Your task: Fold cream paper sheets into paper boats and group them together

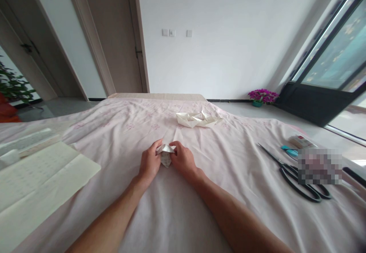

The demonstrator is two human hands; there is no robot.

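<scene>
Between my two hands is a small piece of folded paper (166, 158) with dark print or writing on it, its lower corner pointing toward me. My left hand (151, 159) pinches its left edge with thumb and fingers. On the opposite edge my right hand (183, 159) grips it the same way. The upper part of the paper stands up in a fold; its inner layers are hidden by my fingers. Farther off on the cloth sit folded paper boats (197, 119), pale cream and close together.
A pale pink floral cloth (114, 161) covers the surface. Written paper sheets (57, 173) lie at the left. To the right are black-handled scissors (297, 180), a turquoise item (289, 151), a small box (302, 141) and a blurred-out patch. Pink flowers (263, 96) stand on the floor beyond.
</scene>
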